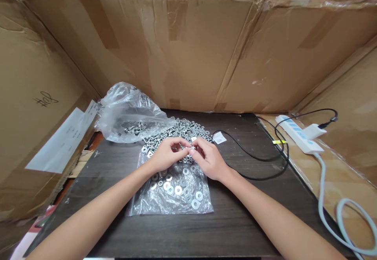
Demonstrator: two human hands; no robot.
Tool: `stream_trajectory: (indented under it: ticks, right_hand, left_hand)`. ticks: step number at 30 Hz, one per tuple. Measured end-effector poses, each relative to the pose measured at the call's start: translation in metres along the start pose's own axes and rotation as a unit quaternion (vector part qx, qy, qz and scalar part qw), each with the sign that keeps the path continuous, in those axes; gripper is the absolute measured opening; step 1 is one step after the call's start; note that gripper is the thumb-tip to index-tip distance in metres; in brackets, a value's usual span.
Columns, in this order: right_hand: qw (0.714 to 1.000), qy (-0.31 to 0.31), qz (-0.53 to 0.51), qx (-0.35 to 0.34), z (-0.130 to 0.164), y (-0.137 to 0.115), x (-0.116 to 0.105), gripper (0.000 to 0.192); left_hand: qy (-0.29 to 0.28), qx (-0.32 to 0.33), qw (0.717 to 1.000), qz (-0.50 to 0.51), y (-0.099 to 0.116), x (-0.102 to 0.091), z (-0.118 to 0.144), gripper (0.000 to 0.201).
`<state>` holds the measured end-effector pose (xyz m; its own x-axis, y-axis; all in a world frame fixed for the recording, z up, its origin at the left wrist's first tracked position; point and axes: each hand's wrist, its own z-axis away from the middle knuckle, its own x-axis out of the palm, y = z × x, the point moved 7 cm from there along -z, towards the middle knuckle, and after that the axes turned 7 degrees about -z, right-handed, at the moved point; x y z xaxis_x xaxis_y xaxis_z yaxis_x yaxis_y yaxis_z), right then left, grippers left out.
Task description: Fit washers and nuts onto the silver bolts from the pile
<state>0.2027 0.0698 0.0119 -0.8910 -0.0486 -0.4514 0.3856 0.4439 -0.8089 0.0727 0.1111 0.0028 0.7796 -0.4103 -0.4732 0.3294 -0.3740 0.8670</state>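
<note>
My left hand and my right hand meet fingertip to fingertip above a flat clear plastic bag strewn with metal washers. Between the fingertips sits a small metal piece, too small to tell whether it is a bolt, a nut or a washer, and which hand grips it is unclear. Just beyond the hands lies a heap of bolts and nuts on the dark wooden table.
A crumpled clear bag holding more bolts lies at the back left. A black cable loops across the table's right side to a white power strip with a white cord. Cardboard walls enclose the table. A small white tag lies near the heap.
</note>
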Motion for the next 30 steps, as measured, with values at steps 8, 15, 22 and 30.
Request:
stream_trajectory:
  ticks: [8, 15, 22, 30]
  right_hand:
    - [0.999, -0.014, -0.036, 0.036, 0.002, 0.011, 0.007, 0.038]
    - [0.986, 0.001, -0.094, 0.140, 0.006, 0.019, 0.012, 0.055]
    - [0.978, -0.027, -0.087, 0.188, 0.006, 0.025, 0.016, 0.057]
    - [0.981, -0.025, -0.050, 0.184, 0.005, 0.024, 0.014, 0.058]
  left_hand:
    - [0.038, 0.110, 0.990, -0.080, 0.013, 0.000, 0.006, 0.008]
    - [0.118, 0.352, 0.878, -0.303, 0.046, 0.000, 0.027, 0.011]
    - [0.122, 0.427, 0.799, -0.405, 0.061, 0.004, 0.035, 0.009]
    - [0.118, 0.435, 0.792, -0.412, 0.061, 0.006, 0.036, 0.012]
